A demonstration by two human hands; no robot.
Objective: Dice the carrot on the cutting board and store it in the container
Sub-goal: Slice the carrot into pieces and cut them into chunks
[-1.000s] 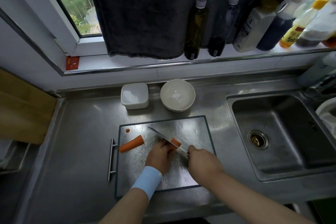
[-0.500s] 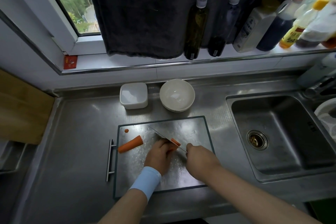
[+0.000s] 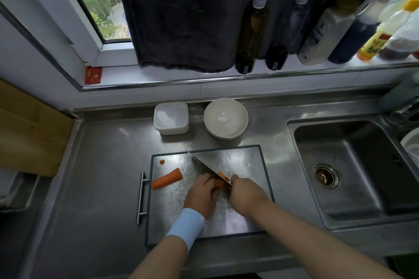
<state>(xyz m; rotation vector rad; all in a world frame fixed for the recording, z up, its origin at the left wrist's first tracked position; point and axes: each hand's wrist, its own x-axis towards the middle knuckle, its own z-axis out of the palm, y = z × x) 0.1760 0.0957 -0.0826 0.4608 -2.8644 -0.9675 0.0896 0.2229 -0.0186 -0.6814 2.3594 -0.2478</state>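
A steel cutting board with a dark rim lies on the counter. My left hand curls over a carrot piece and holds it down on the board. My right hand grips the handle of a knife, whose blade slants across that piece. Another carrot length lies loose at the board's left, with a small carrot slice near the far left corner. The white square container stands behind the board, open.
A white bowl sits beside the container. The sink lies to the right. Bottles line the window ledge under a dark cloth. The board's bar handle sticks out left. A wooden board leans at far left.
The knife blade has shifted slightly along the carrot piece under my left hand. Both hands stay in nearly the same place; the loose carrot length has not moved.
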